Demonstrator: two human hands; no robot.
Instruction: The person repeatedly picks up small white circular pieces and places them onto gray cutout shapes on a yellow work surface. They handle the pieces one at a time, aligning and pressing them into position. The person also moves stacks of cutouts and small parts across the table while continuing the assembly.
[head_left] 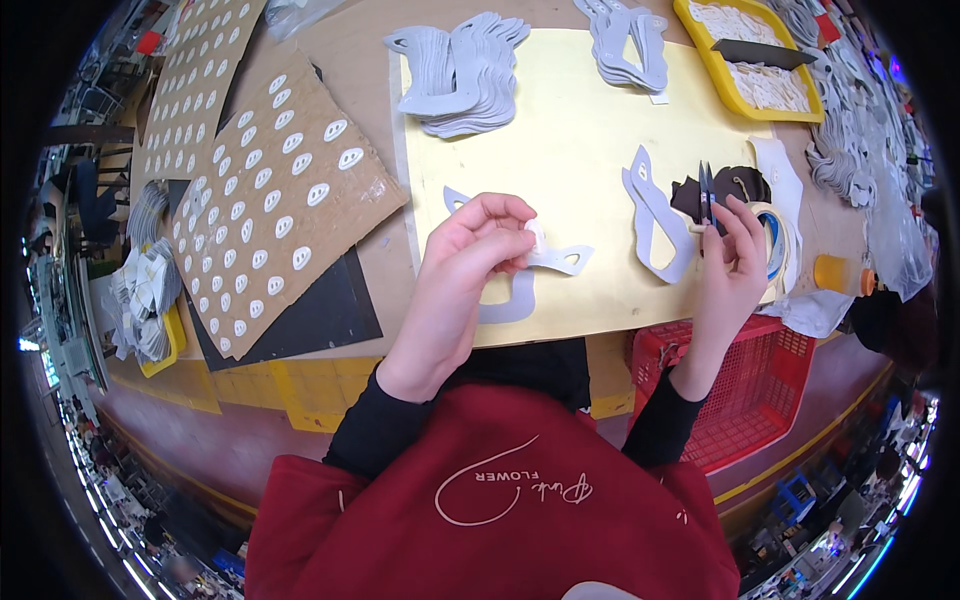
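Note:
My left hand [455, 270] pinches a small white oval piece [537, 237] between thumb and fingertips. Below and behind that hand lies a grey cut-out shoe-upper piece [567, 260], partly hidden by it. My right hand [733, 275] has its thumb and fingertips closed on small dark scissors [706, 185], whose blades point away from me. Another grey looped cut-out [645, 205] rests on the yellow sheet [570, 130], left of the scissors. Dark scraps [740, 183] and a roll of tape [773, 240] sit beside the right hand.
Brown boards [300, 225] with rows of white oval pieces lie at left. Stacks of grey cut-outs [465, 80] stand at the back. A yellow tray [765, 60] of white pieces is at far right, a yellow-orange bottle [840, 275] nearer. Below the table edge is a red basket [745, 400].

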